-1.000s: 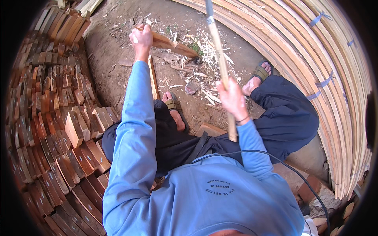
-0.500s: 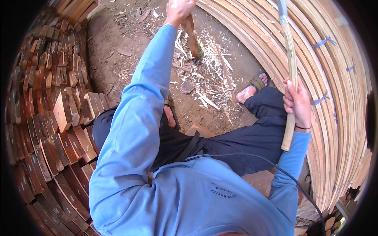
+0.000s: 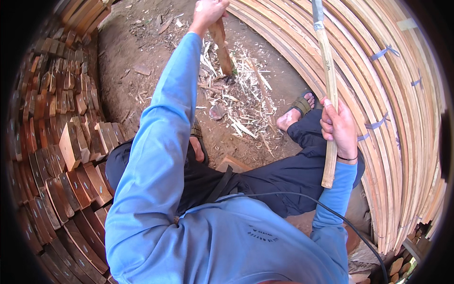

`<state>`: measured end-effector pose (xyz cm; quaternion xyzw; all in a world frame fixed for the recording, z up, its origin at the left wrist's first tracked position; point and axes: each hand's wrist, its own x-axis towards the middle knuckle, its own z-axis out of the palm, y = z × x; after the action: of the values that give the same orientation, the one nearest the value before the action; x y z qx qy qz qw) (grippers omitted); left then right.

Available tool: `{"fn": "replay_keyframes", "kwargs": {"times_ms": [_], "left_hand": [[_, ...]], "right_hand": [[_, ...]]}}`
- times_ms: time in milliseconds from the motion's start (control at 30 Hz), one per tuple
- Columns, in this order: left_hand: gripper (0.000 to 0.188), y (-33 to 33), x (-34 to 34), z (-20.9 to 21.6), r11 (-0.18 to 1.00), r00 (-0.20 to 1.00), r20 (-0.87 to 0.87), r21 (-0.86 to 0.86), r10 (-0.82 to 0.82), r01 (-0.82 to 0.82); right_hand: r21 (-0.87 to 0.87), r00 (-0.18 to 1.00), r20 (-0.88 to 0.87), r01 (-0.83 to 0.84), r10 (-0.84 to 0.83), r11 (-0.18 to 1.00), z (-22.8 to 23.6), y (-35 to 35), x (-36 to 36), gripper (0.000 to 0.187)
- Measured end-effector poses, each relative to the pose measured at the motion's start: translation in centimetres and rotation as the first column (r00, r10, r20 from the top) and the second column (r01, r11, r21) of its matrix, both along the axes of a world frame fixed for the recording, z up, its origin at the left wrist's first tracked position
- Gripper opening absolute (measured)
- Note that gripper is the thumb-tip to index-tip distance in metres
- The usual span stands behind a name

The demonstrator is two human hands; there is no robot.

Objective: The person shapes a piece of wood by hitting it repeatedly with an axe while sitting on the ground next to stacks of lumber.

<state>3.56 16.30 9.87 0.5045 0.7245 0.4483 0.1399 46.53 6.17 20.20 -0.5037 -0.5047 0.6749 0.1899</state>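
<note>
At the far edge of the view, my left hand (image 3: pixel 208 13) is closed round the upper part of a brown piece of wood (image 3: pixel 221 49). The piece stands nearly upright, its lower end down by the wood shavings. On the right, above my knee, my right hand (image 3: pixel 339 125) grips a long pale wooden handle (image 3: pixel 326 61) below its middle. Its butt end points back toward me. A grey metal part (image 3: pixel 318 13) is fitted to the far end of this tool, and the rest runs out of view, so its head is hidden.
Pale shavings and splinters (image 3: pixel 243 106) litter the dirt ground (image 3: pixel 125 59) between my feet. Stacked short boards (image 3: pixel 71 184) rise on the left. Long planks (image 3: pixel 392 118), with blue ties, line the right. A dark cable (image 3: pixel 302 196) crosses my lap.
My right hand has swung the wooden-handled tool a little to the left. The left hand still holds the piece of wood upright. The whole view has shifted slightly.
</note>
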Motion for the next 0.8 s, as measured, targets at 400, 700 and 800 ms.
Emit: {"fn": "replay_keyframes", "kwargs": {"times_ms": [400, 700, 800], "left_hand": [[0.031, -4.5, -5.9, -2.1, 0.999, 0.967, 0.249, -0.013, 0.05, -0.049], [0.03, -5.8, -7.6, -3.3, 0.997, 0.958, 0.278, 0.012, 0.072, -0.078], [0.031, -6.0, -7.9, -3.6, 0.996, 0.956, 0.282, 0.01, 0.077, -0.083]], "right_hand": [[0.008, 0.993, 0.089, -0.079, 0.078, 0.997, 0.6, -1.1, -0.6, 0.017], [0.02, 0.989, 0.115, -0.097, 0.094, 0.995, 0.5, -1.2, -0.8, 0.015], [0.025, 0.978, 0.151, -0.151, 0.145, 0.988, -0.1, -1.1, -0.6, 0.022]]}}
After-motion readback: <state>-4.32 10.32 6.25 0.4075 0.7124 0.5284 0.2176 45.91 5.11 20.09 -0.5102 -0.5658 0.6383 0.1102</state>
